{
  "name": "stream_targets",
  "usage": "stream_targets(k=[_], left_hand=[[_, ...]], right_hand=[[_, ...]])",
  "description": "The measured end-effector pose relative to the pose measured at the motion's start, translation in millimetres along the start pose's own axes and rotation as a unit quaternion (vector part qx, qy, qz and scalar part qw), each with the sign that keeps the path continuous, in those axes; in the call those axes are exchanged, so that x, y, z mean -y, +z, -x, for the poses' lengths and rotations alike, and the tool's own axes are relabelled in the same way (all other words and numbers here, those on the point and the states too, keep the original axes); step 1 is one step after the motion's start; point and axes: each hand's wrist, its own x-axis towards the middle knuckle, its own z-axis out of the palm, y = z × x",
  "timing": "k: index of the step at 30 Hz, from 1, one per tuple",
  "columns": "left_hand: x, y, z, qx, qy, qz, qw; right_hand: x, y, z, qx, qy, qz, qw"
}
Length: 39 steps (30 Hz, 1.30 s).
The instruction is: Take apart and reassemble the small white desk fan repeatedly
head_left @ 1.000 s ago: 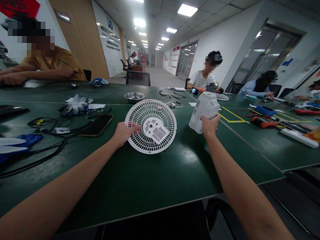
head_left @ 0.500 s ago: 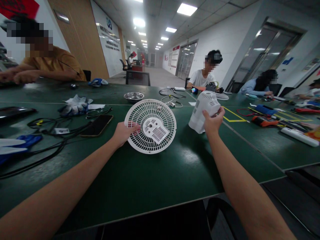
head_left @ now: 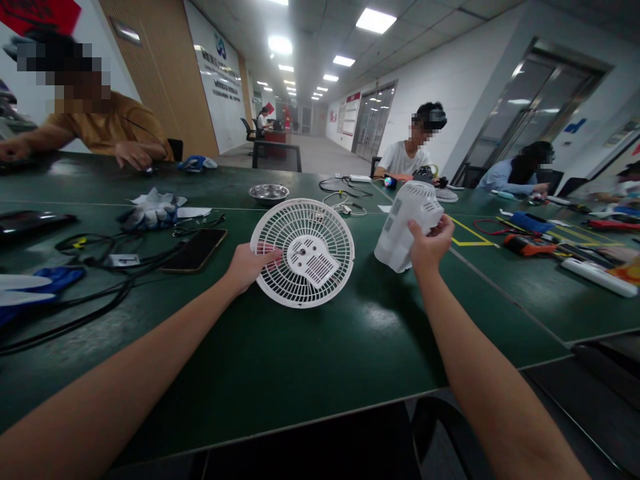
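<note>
A round white fan grille [head_left: 313, 260] with a slotted centre plate is tilted up over the green table [head_left: 310, 373]. My left hand [head_left: 249, 267] grips its left rim, the thumb lying across the ribs. To the right, my right hand [head_left: 431, 241] is wrapped round the right side of a white plastic housing [head_left: 403, 223] with vents near its top. The housing leans above the table, apart from the grille. Behind the grille stand a shiny metal bowl [head_left: 269, 193] and a thin white cable [head_left: 350, 207].
On the left lie a phone [head_left: 196, 251], black cables [head_left: 107, 293], grey-white gloves [head_left: 153, 210] and blue gloves [head_left: 55, 283]. A red-black tool [head_left: 530, 245] and a white bar [head_left: 599, 276] lie right. Several people sit around the table.
The white housing in my right hand has tilted and shifted slightly left at its lower end. The grille is almost unmoved. At the far left, a person's hand has moved right along the table.
</note>
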Motion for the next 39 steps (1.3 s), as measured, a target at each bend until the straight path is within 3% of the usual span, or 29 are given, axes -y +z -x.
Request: stream_targets(k=[5, 10, 12, 17, 25, 34, 39], left_hand=[[3, -0.1, -2, -0.002, 0.003, 0.002, 1.000], [0, 1.0, 1, 0.002, 0.005, -0.006, 1.000], [-1, 1.1, 2, 0.003, 0.004, -0.008, 1.000], [-1, 0.4, 1, 0.005, 0.003, -0.016, 1.000], [-4, 0.2, 2, 0.002, -0.002, -0.031, 1.000], [-10, 2.4, 4, 0.003, -0.008, -0.050, 0.999], [-11, 1.9, 3, 0.018, -0.015, -0.048, 0.999]], right_hand=[[6, 1, 0, -0.016, -0.035, -0.027, 0.999], [33, -3, 6, -0.057, -0.123, -0.006, 0.991], [45, -2, 12, -0.026, -0.142, -0.009, 0.989], [62, 11, 43, 0.166, -0.086, 0.036, 0.982], [45, 33, 86, 0.338, 0.022, 0.212, 0.917], [44, 31, 86, 0.398, 0.012, 0.261, 0.879], [65, 27, 78, 0.318, -0.077, 0.204, 0.923]])
